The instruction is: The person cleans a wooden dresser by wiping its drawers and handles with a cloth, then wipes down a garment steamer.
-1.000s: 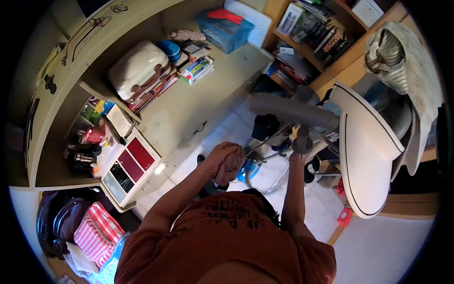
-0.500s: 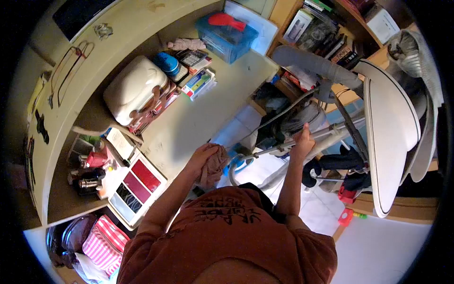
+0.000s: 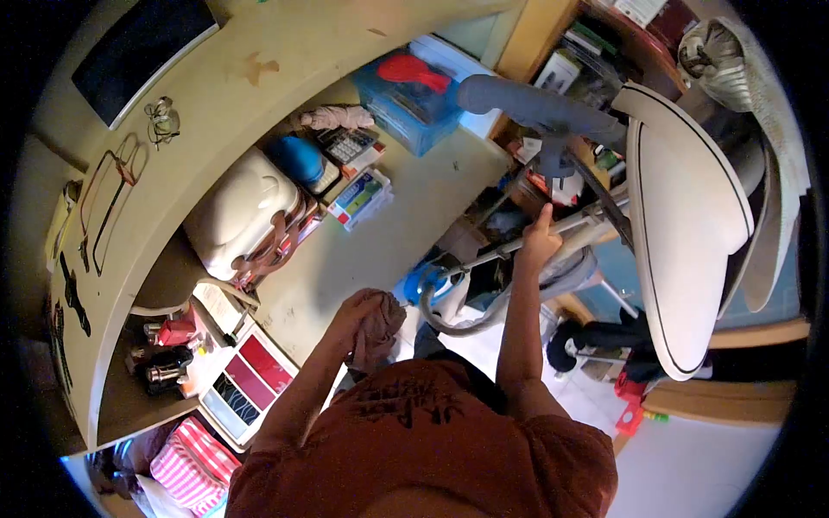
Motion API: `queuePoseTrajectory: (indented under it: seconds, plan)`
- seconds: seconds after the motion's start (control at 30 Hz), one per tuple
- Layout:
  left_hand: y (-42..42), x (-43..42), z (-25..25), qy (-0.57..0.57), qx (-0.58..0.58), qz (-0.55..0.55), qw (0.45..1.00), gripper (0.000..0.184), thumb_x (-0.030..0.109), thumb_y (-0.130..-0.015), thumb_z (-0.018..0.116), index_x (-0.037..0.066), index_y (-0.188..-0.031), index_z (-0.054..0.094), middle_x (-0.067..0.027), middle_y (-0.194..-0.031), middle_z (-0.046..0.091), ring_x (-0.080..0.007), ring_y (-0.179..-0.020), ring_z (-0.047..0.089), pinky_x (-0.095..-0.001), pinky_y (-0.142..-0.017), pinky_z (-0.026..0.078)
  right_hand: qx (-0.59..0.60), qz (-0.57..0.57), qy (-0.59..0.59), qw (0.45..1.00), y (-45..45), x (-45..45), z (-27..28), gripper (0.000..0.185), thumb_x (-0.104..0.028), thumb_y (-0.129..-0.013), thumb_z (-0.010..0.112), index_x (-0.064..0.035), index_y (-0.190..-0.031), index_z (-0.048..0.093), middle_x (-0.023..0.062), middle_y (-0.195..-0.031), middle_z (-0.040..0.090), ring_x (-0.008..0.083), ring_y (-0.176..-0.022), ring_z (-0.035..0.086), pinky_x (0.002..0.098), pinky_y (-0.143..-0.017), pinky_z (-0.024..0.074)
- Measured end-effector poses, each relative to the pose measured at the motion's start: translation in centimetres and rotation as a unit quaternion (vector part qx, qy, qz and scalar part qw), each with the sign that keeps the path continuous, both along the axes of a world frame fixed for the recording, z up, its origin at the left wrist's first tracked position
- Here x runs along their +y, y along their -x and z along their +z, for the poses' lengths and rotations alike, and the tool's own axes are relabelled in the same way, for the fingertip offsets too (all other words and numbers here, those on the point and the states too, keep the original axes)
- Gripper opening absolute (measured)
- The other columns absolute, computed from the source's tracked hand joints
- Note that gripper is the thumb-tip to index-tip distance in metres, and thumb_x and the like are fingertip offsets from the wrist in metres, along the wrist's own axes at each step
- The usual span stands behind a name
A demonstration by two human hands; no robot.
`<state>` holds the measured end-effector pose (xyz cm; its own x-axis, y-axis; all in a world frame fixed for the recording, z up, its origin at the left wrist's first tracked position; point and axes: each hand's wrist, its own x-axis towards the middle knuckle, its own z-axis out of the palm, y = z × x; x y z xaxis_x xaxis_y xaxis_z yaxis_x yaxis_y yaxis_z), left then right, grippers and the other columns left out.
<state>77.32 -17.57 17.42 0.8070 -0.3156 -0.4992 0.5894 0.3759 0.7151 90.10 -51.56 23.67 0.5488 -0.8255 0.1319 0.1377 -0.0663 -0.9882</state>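
Observation:
My left hand is closed around a crumpled brown-grey cloth, close in front of my shirt. My right hand grips a metal vacuum cleaner tube, which slants up to the right. From the tube's near end a grey hose curves down and back to the right, under my right forearm. Below the tube's near end is a blue and white object on the floor, partly hidden. The tube's far end is hidden behind the chair.
A white-backed chair with a grey armrest stands on the right. On the left, the desk holds a cream case, a blue plastic box and a calculator. A raised shelf curves above it.
The view has shifted, so the desk items sit lower and the chair further left. My right hand has moved slightly up with the tube. My left hand still holds the cloth, now lower.

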Motion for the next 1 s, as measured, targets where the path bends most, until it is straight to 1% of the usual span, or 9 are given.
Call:
queuePoseTrajectory:
  seconds: [0.1,0.23,0.3,0.43,0.6,0.7,0.8,0.93,1.0]
  plan:
    - [-0.5,-0.7,-1.2,0.015,-0.006,0.019,1.000,0.032,0.022,-0.093,0.060,-0.001,-0.116,0.057,-0.0130,-0.102,0.063,-0.0225,-0.091,0.063,-0.0346,-0.081,0.053,0.041,-0.038,0.074,0.996,-3.2,-1.2,0.0,0.046,-0.036,-0.094,0.065,-0.0009,-0.064,0.060,0.0012,-0.059,0.053,0.0109,-0.053,0.047,0.0296,-0.050,0.0370]
    - [-1.3,-3.3,1.2,0.001,0.009,0.070,0.997,0.032,0.022,-0.094,0.060,-0.002,-0.115,0.057,-0.0129,-0.100,0.064,-0.0225,-0.082,0.062,-0.0358,-0.073,0.054,-0.068,0.038,0.083,0.993,-8.6,-4.9,-3.3,0.055,-0.041,-0.092,0.066,0.0119,-0.077,0.066,0.0087,-0.070,0.065,0.0192,-0.059,0.053,0.0377,-0.053,0.0458]
    - [-2.2,-4.6,-0.9,-0.012,-0.031,0.084,0.996,0.032,0.023,-0.093,0.061,-0.001,-0.114,0.056,-0.0140,-0.099,0.063,-0.0229,-0.079,0.061,-0.0363,-0.066,0.056,-0.047,0.069,-0.041,0.996,-10.0,-5.4,-2.3,0.055,-0.041,-0.094,0.062,0.0136,-0.088,0.067,0.0164,-0.082,0.069,0.0231,-0.063,0.060,0.0370,-0.058,0.0511]
    - [-3.1,-7.0,3.1,0.017,0.054,0.091,0.994,0.033,0.023,-0.093,0.062,0.002,-0.118,0.058,-0.0139,-0.105,0.063,-0.0234,-0.089,0.062,-0.0381,-0.077,0.055,0.061,-0.025,0.000,0.998,-14.8,-10.3,-7.0,0.048,-0.042,-0.093,0.064,0.0044,-0.088,0.073,0.0095,-0.066,0.060,0.0196,-0.057,0.051,0.0408,-0.058,0.0423]
    - [-4.9,-9.2,2.2,-0.045,0.024,0.097,0.994,0.033,0.022,-0.093,0.061,0.001,-0.118,0.057,-0.0151,-0.105,0.063,-0.0243,-0.091,0.062,-0.0382,-0.080,0.054,0.033,-0.009,0.198,0.980,-19.1,-16.1,-15.2,0.049,-0.041,-0.094,0.061,0.0071,-0.106,0.068,0.0139,-0.085,0.064,0.0230,-0.068,0.058,0.0453,-0.061,0.0398]
    - [-5.0,-9.9,1.4,-0.054,0.026,0.104,0.993,0.034,0.023,-0.093,0.061,0.000,-0.118,0.057,-0.0156,-0.104,0.063,-0.0245,-0.091,0.062,-0.0377,-0.080,0.054,-0.019,-0.020,0.020,0.999,-19.9,-15.8,-14.1,0.048,-0.040,-0.095,0.060,0.0058,-0.107,0.069,0.0156,-0.088,0.066,0.0232,-0.069,0.059,0.0443,-0.061,0.0422]
    - [-5.7,-10.7,2.8,-0.037,0.046,0.108,0.992,0.033,0.023,-0.093,0.062,0.000,-0.117,0.057,-0.0156,-0.104,0.063,-0.0239,-0.091,0.062,-0.0370,-0.081,0.054,0.090,-0.014,-0.027,0.995,-16.9,-13.3,-9.8,0.048,-0.038,-0.095,0.060,0.0064,-0.111,0.067,0.0173,-0.092,0.068,0.0240,-0.070,0.060,0.0427,-0.061,0.0448]
    - [-7.0,-12.2,2.6,0.020,0.051,0.094,0.994,0.032,0.022,-0.093,0.061,0.000,-0.116,0.056,-0.0144,-0.102,0.063,-0.0235,-0.090,0.063,-0.0370,-0.078,0.055,0.103,0.070,0.423,0.898,-14.1,-14.3,-10.4,0.034,-0.018,-0.097,0.056,0.0061,-0.120,0.062,0.0183,-0.105,0.069,0.0275,-0.080,0.065,0.0352,-0.061,0.0517]
    - [-7.5,-12.6,0.7,-0.001,0.041,0.101,0.994,0.034,0.022,-0.094,0.061,-0.001,-0.118,0.054,-0.0140,-0.101,0.063,-0.0251,-0.089,0.063,-0.0398,-0.075,0.056,0.166,-0.006,0.631,0.758,-16.8,-17.0,-16.1,0.036,-0.017,-0.095,0.060,0.0052,-0.124,0.060,0.0159,-0.110,0.068,0.0252,-0.077,0.065,0.0323,-0.060,0.0514]
